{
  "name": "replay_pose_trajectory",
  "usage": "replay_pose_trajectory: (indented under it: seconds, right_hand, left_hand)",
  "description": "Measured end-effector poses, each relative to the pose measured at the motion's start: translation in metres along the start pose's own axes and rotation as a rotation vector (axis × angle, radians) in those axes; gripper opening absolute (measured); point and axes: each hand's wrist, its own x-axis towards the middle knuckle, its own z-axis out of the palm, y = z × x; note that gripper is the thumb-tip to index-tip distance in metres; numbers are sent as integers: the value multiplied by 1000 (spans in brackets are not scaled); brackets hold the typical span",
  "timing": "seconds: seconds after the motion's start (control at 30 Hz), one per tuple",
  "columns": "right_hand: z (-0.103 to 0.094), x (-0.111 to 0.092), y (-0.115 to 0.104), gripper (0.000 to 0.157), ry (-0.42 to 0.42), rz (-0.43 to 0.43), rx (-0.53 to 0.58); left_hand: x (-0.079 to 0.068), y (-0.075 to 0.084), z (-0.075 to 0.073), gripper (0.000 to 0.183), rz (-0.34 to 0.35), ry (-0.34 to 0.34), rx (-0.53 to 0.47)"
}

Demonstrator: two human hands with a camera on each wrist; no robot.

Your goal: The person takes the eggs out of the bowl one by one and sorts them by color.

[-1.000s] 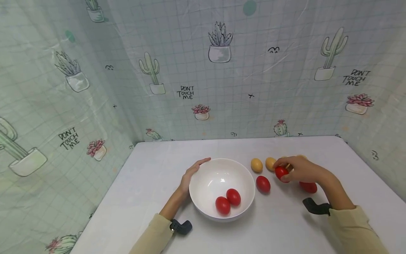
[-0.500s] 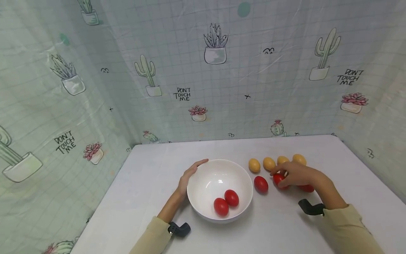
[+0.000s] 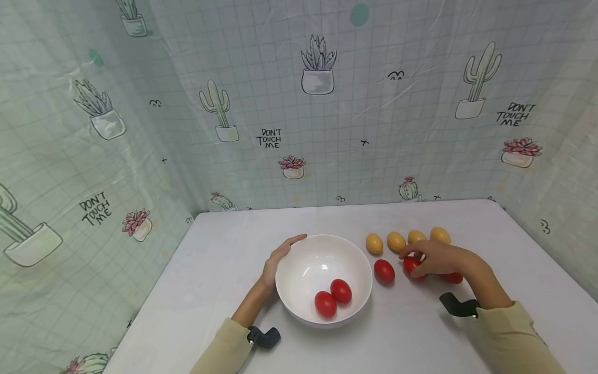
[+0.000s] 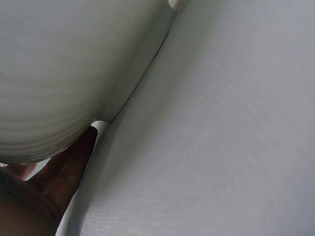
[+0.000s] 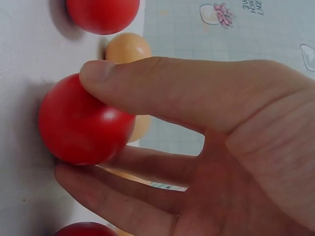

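My right hand (image 3: 436, 258) pinches a glossy red egg (image 5: 83, 120) between its thumb and fingertips, at the white table's surface. One red egg (image 3: 384, 272) lies to the left of that hand. Another red egg (image 3: 454, 278) is partly hidden under the wrist. On the left, a white bowl (image 3: 299, 259) holds two red eggs (image 3: 325, 304). My left hand (image 3: 275, 264) rests against the bowl's outer left side, one finger stretched along the rim. In the left wrist view, fairly straight fingers (image 4: 74, 169) touch the bowl's lower wall.
Several yellow eggs (image 3: 396, 242) stand in a row behind the red ones. A printed cactus curtain (image 3: 345, 130) hangs behind the white table (image 3: 233, 239) and along its sides. Each forearm wears a dark wrist strap (image 3: 264, 337).
My right hand has moved slightly nearer the front with the red egg, uncovering yellow eggs behind it. The left hand stays at the bowl. The head view has shifted a little.
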Motion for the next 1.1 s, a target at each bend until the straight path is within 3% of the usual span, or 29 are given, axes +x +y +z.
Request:
replay_pose_trajectory:
  seconds: [0.7, 1.1]
  right_hand:
    - [-5, -9, -11, 49, -22, 5, -16]
    - [-7, -8, -5, 51, -10, 12, 3]
  left_hand:
    - [-1, -1, -2, 57, 4, -10, -8]
    - [-2, 1, 0, 57, -5, -8, -15]
